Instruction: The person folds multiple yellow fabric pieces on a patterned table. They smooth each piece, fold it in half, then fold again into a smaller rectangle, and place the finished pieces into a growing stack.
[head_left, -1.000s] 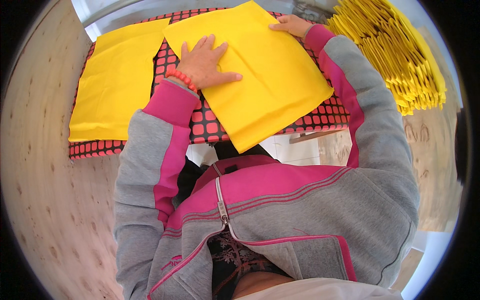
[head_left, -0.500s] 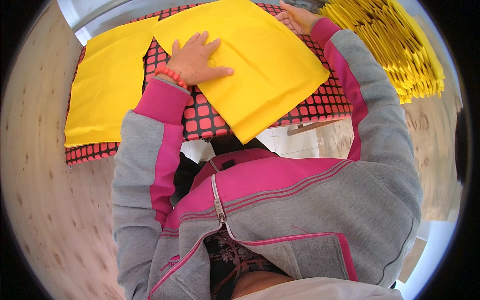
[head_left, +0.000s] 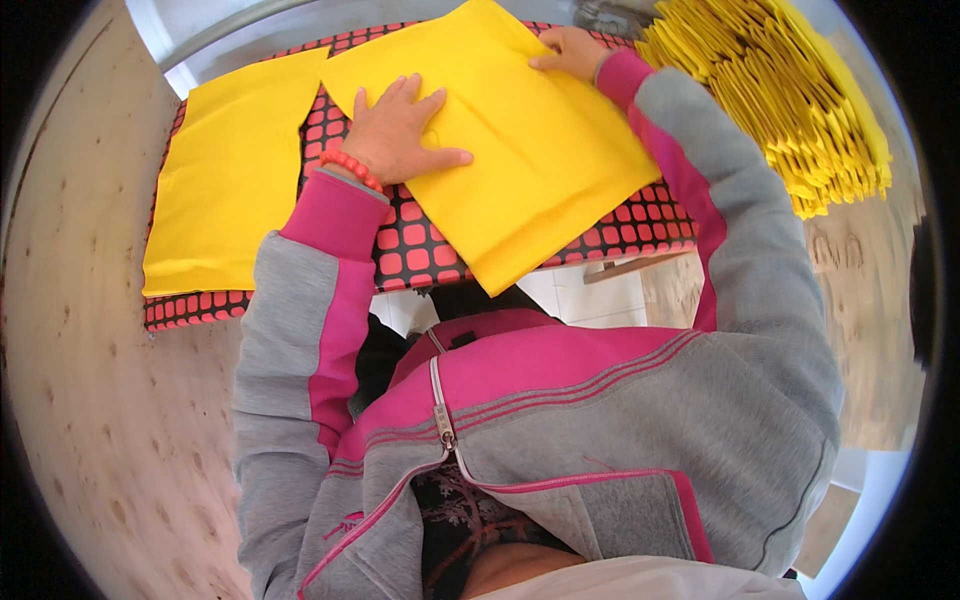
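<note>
A large yellow cloth piece [head_left: 540,170] lies turned at an angle on a table covered with a red-and-black checked cloth [head_left: 410,240]. Flat on its left part rests my left hand [head_left: 398,130], fingers spread and thumb pointing right; a red bead bracelet circles that wrist. At the far right edge of the same piece, my right hand [head_left: 572,54] has its fingers bent in and closed on the border, thumb on top. To the left, a second yellow cloth piece [head_left: 225,180] lies flat, its far right corner close to the first one.
A tall stack of folded yellow cloth pieces [head_left: 780,100] stands at the far right, beyond my right forearm. Wooden boards [head_left: 100,400] extend on the left, and a white tiled floor [head_left: 590,300] shows below the table's near edge.
My right hand has moved left onto the cloth's far right edge, and its fingers have closed there. My left hand stays spread on the cloth. The whole view has shifted slightly.
</note>
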